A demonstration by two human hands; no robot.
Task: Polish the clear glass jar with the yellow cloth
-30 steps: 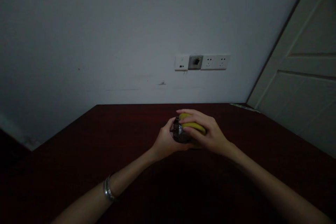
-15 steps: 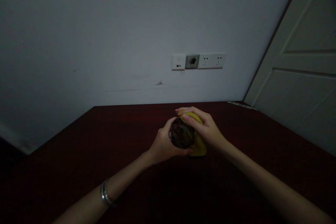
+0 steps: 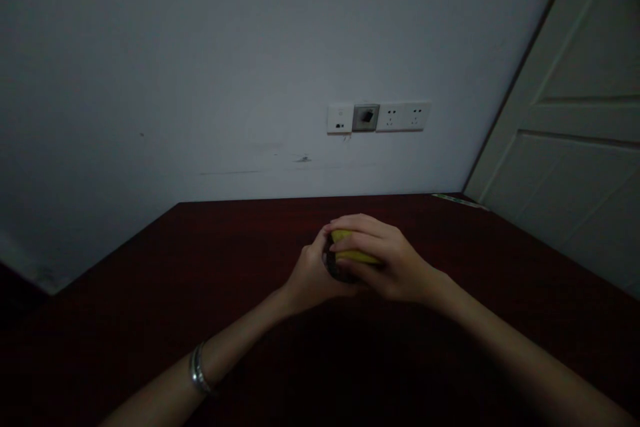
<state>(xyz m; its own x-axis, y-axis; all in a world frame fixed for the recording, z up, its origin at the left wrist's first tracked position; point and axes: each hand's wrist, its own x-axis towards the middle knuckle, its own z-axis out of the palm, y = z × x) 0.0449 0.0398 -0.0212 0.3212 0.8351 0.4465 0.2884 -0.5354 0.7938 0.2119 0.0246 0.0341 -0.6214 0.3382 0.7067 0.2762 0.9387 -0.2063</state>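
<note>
My left hand (image 3: 313, 280) is wrapped around a dark, round, glossy object (image 3: 331, 267), thumb and fingers on opposite sides. Only a narrow strip of it shows, so its kind is unclear. A yellow cloth (image 3: 357, 256) is bunched under the fingers of my right hand (image 3: 397, 260), which presses it against the top of the object. Both hands meet over the dark red table, and the right one covers most of what they hold. A silver bracelet (image 3: 199, 370) circles my left wrist.
The dark red tabletop (image 3: 240, 233) runs back to a pale wall (image 3: 225, 67). Sockets and switches (image 3: 377, 117) are set in that wall. A panelled white door (image 3: 575, 120) stands at the right. Near the back right corner lies a thin patterned strip (image 3: 460, 201).
My right hand has shifted left and down across the object, carrying the yellow cloth over its top. The cloth's hanging lower part is now out of sight. My left hand stays in place.
</note>
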